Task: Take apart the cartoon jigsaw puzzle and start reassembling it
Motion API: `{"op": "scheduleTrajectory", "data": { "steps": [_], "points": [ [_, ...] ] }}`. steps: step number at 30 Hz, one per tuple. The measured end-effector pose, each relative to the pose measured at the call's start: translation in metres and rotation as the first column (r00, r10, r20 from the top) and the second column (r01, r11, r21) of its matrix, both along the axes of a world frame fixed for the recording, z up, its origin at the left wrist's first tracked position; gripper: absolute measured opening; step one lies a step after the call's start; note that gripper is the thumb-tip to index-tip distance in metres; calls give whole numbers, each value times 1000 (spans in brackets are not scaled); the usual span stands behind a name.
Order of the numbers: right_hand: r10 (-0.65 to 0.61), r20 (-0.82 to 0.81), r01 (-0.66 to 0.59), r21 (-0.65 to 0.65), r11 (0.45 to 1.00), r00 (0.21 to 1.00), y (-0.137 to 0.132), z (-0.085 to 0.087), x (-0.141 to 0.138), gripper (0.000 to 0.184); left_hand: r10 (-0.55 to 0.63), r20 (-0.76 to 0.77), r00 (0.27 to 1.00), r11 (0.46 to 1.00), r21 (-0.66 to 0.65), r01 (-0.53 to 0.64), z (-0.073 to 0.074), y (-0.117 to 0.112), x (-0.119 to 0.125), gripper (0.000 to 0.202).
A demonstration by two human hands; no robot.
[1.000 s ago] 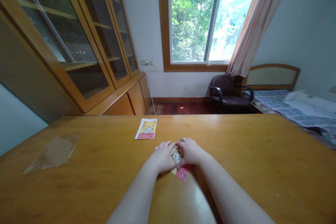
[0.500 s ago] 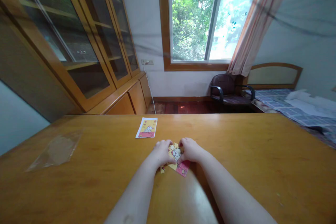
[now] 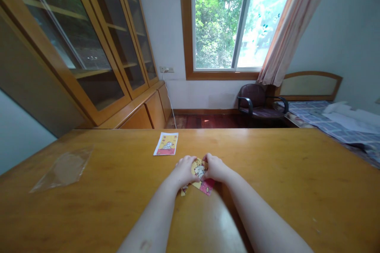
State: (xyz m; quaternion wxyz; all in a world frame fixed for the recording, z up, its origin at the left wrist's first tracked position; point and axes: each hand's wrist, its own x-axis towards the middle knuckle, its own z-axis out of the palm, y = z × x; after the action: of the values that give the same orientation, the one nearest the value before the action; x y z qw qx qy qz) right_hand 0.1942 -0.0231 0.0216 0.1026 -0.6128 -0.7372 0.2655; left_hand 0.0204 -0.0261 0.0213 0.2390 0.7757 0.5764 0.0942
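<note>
A small, partly joined jigsaw puzzle [image 3: 199, 170], yellow and pink with a white cartoon animal, lies on the wooden table between my hands. My left hand [image 3: 184, 170] is curled round its left edge, thumb over the lower part. Against its right edge, my right hand [image 3: 216, 169] presses with bent fingers and thumb. Both hands hide parts of the border. Beside the left wrist is a loose yellow puzzle piece [image 3: 183, 193], partly covered by the hand. Farther back lies a picture card [image 3: 166, 144] with a matching cartoon on yellow and pink.
A clear plastic bag [image 3: 63, 169] lies flat on the left of the wooden table [image 3: 282, 189]. Beyond the far edge stand a dark armchair [image 3: 257, 101] and a bed [image 3: 332, 110]. Glass-fronted cabinets [image 3: 97, 47] line the left side.
The puzzle and my right hand have shifted slightly away from me. My fingers at the puzzle's top edge have moved a little; the left hand keeps nearly the same place.
</note>
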Motion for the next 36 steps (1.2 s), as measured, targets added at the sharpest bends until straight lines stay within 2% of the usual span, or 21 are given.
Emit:
{"op": "scheduleTrajectory", "data": {
  "steps": [3,7,11,17,22,25,30,33,36],
  "points": [
    [49,-37,-48,16,999,998,1,0,1,81,18,-4,1000,1000,-7,-18,-1,0,1,82],
    [111,-28,-110,39,993,993,3,-2,3,44,43,-12,999,999,23,-43,-4,0,2,74],
    [28,-136,-22,48,999,990,6,-8,4,22,38,43,998,995,96,-42,-5,0,3,54],
    [-56,-365,69,22,997,929,10,-16,8,17,25,226,974,983,171,-65,-4,4,5,20],
    [-114,-474,153,44,987,873,15,-20,9,13,-15,324,946,968,243,-68,2,5,5,17],
    [-159,-642,218,12,976,750,17,-23,6,17,-55,377,924,959,277,-56,3,5,6,22],
    [-317,-817,300,-186,936,481,20,-20,4,21,-30,433,901,950,291,-109,-2,6,6,30],
    [-352,-862,283,-257,924,364,19,-17,4,18,17,479,878,956,248,-154,-4,5,8,26],
    [-356,-895,206,-307,929,270,16,-16,0,17,45,506,861,976,163,-147,-5,3,12,44]
  ]
}}
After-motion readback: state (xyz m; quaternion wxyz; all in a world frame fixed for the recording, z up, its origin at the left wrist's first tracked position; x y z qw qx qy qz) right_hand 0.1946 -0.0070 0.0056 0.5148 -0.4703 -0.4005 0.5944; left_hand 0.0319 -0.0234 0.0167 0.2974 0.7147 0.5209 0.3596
